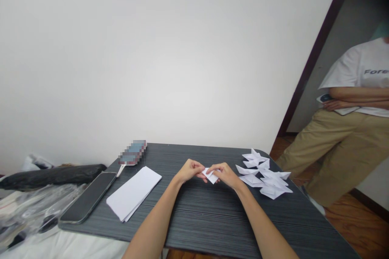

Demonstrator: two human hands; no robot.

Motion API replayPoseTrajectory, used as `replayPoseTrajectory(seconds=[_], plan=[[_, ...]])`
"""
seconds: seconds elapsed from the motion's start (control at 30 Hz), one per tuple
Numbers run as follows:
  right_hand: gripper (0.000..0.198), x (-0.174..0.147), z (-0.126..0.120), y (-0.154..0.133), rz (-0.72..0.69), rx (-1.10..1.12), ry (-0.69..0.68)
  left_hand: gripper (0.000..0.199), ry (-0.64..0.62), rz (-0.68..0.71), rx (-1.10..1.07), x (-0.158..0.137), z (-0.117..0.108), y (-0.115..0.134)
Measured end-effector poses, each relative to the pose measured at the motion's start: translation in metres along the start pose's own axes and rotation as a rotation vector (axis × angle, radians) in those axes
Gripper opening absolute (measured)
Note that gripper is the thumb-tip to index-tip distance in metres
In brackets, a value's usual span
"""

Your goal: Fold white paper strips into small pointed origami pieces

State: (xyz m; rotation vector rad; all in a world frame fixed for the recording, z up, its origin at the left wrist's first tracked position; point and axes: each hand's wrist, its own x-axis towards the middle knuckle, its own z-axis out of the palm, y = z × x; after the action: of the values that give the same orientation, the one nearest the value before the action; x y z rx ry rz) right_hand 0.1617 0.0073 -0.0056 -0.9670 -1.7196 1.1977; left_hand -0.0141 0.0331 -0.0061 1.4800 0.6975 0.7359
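Between my two hands is a small folded white paper (212, 177), held above the dark table (209, 210). My left hand (192, 170) pinches its left corner with thumb and fingers. On the other side, my right hand (224, 174) grips the paper, its thumb and index finger over the top face. Fingers cover parts of the folds. Several finished-looking folded paper boats (270, 180) lie in a cluster to the right of my right hand. A stack of flat white paper sheets (133, 194) rests on the table to the left.
A dark-screened phone (88, 198) lies at the table's left edge, near a blurred-out item (133, 153) with a white strap. Plastic-wrapped things (36, 206) sit beyond that edge. A white wall (182, 56) rises behind. At right stands a person (349, 101) with folded arms.
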Motion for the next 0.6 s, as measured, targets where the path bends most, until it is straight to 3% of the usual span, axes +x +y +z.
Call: replayPoseTrajectory(seconds=[0.23, 0.47, 0.6], plan=[[0.037, 0.001, -0.004, -0.002, -0.046, -0.009, 0.071, 0.034, 0.072, 0.114, 0.117, -0.001, 0.004, 0.002], [0.022, 0.007, -0.002, 0.013, -0.086, -0.192, 0.161, 0.033, 0.098, 0.202, 0.318, -0.003, 0.007, 0.003], [0.022, 0.009, -0.002, 0.016, -0.098, -0.164, 0.181, 0.033, 0.085, 0.163, 0.227, 0.000, 0.005, 0.000]])
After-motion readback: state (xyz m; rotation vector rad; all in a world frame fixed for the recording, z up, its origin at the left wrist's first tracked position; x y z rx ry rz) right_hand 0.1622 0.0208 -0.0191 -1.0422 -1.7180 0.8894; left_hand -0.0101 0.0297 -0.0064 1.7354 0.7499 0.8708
